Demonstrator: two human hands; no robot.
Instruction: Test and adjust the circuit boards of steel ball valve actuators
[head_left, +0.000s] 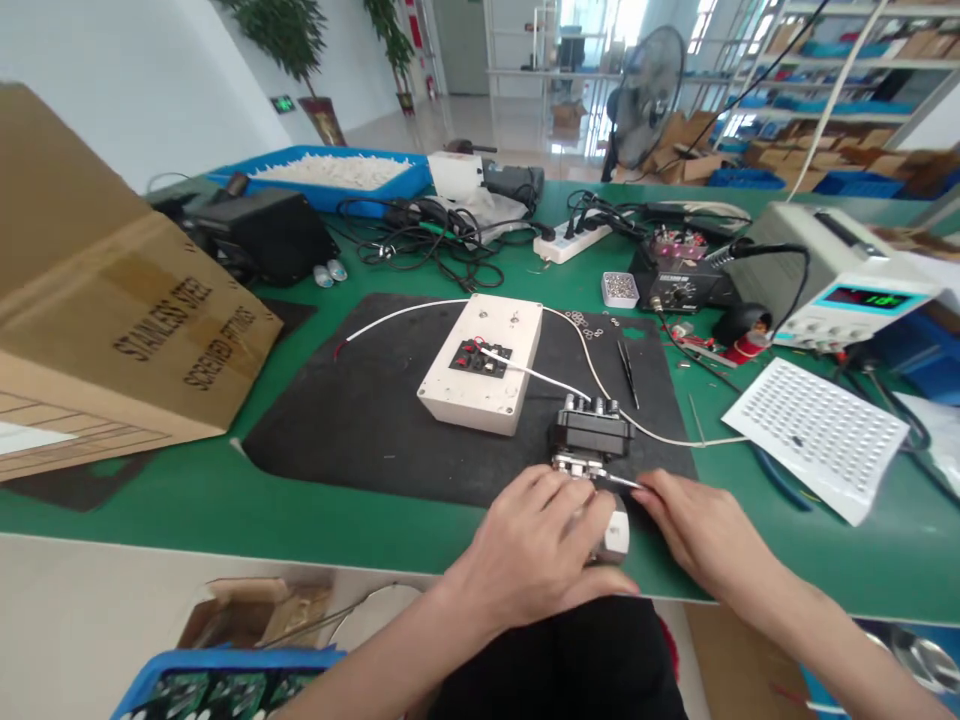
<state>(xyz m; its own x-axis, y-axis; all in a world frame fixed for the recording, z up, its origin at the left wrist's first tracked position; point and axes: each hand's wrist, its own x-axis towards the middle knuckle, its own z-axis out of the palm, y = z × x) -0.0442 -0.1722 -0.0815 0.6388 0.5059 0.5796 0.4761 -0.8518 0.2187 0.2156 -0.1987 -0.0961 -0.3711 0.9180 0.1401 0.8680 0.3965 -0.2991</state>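
My left hand (pixel 551 535) is wrapped over the metal lower body of what looks like a motorised valve (pixel 594 432), near the table's front edge. Its black housing lies toward the far side, and one pale rounded end shows under my fingers. In my right hand (pixel 701 530), thumb and fingers pinch a thin metal tool (pixel 621 482). The tool's tip reaches the metal bracket between housing and body; its exact kind is too small to tell. A white cable links the valve to a cream box (pixel 480 375) with black terminals and red wires.
Black tweezers (pixel 628 373) lie on the dark mat (pixel 360 400) near scattered rings. An open cardboard box (pixel 172 330) stands at left. To the right are a perforated white sheet (pixel 817 440), a power supply (pixel 847 280) and a soldering station (pixel 679 285). Cables cover the back.
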